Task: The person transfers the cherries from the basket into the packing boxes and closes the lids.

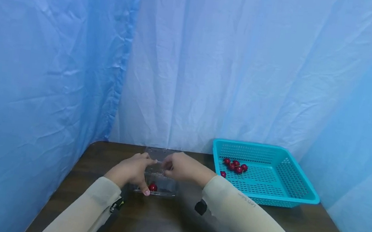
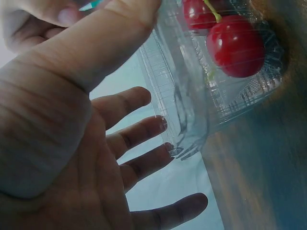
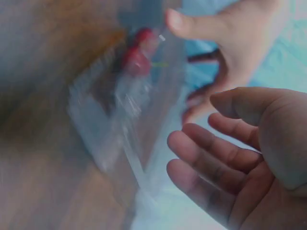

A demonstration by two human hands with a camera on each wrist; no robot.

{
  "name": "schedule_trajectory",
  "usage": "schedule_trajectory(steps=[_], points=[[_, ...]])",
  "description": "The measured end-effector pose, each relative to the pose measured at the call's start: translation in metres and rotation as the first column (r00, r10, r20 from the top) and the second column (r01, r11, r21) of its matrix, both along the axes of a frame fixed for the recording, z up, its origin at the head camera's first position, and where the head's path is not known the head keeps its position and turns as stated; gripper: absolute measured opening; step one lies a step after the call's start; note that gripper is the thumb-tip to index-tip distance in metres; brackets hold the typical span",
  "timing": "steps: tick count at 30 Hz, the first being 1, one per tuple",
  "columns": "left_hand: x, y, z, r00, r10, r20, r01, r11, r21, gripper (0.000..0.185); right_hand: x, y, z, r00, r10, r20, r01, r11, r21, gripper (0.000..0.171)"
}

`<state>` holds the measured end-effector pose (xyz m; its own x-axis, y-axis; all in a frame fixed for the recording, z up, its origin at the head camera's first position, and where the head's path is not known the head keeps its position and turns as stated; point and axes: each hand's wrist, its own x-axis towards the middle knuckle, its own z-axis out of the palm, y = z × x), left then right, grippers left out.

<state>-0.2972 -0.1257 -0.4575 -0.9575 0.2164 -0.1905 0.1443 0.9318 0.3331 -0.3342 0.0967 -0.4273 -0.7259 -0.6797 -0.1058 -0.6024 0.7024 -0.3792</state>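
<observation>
Cherries (image 2: 236, 46), two of them seen from the left wrist, are held in a clear plastic box (image 1: 167, 184) on the dark table (image 1: 149, 220), near its front left corner. At the far left, the box's side is spanned by the left hand (image 1: 135, 169): its thumb is laid over the near edge, and its other fingers are spread, fairly straight, along the plastic, with nothing pinched between them. Behind the box, what seems to be its lid (image 1: 160, 154) is tilted back, so the inside is left uncovered. Farther right, the space over the box is occupied by the right hand (image 1: 181, 166), whose fingers are loosely curved and parted from the thumb, with nothing seen in them; whether the plastic is touched by them cannot be told, since the right wrist view is blurred. At the far right, a small cluster of cherries (image 1: 235, 166) is contained in the turquoise basket (image 1: 285, 201), gathered toward its left side. The step in hand is judged to be the filling of the box, barely begun. For the next move, a steady box under the left hand and another cherry picked from the basket are probably called for.
</observation>
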Motion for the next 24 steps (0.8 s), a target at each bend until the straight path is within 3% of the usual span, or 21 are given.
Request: schedule_trajectory(steps=[8, 15, 19, 24], points=[[0.001, 0.002, 0.000, 1.000, 0.023, -0.002, -0.023, 1.000, 0.010, 0.124, -0.010, 0.046, 0.045, 0.991, -0.134, -0.010, 0.133, 0.988, -0.076, 0.020], [0.003, -0.001, -0.003, 1.000, 0.025, -0.001, -0.025, 1.000, 0.015, 0.126, -0.029, 0.083, 0.079, 0.956, -0.293, -0.013, 0.291, 0.953, -0.088, 0.029], [0.004, -0.005, -0.004, 0.999, 0.037, -0.002, -0.037, 0.999, 0.022, 0.126, -0.045, 0.104, 0.087, 0.931, -0.364, -0.024, 0.361, 0.928, -0.088, 0.032], [0.003, -0.010, -0.006, 0.999, 0.030, -0.015, -0.029, 0.999, 0.023, 0.126, -0.066, 0.137, 0.085, 0.904, -0.427, 0.001, 0.425, 0.901, -0.089, 0.035]])
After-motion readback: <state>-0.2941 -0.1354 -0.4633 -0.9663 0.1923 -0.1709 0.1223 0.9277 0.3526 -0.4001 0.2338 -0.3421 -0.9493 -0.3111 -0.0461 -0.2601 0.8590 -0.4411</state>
